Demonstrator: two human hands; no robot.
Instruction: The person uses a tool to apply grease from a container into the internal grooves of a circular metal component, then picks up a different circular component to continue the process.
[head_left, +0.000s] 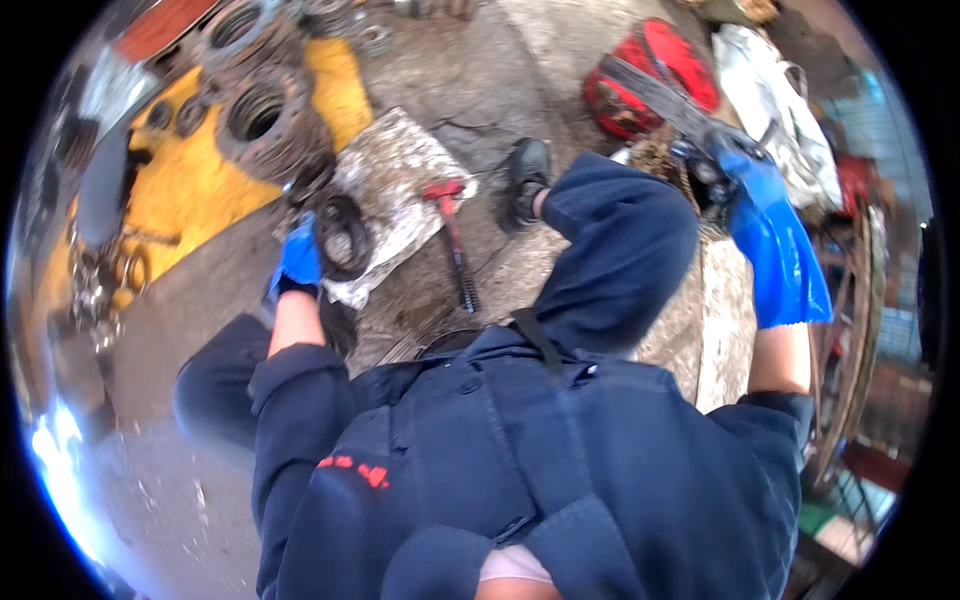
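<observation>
My left hand [300, 257], in a blue glove, grips the edge of a dark, greasy ring [343, 237]. The ring is held over the corner of a dirty white sheet [405, 160] on the ground. On that sheet's right edge lies a hammer [451, 225] with a red head and a dark lower handle. My right hand [750, 180], in a long blue glove, reaches out to the far right. It is beside dark metal parts [708, 178], near a red bag [680, 60] with a grey strap. Its fingers are blurred and partly hidden.
Rusty, hollow cylindrical housings [258, 118] stand on a yellow sheet [205, 190] at the far left. Small metal rings and fittings [95, 285] lie at the left edge. A white sack [775, 110] and a rusty metal frame [850, 300] are on the right. My right shoe [526, 180] rests ahead.
</observation>
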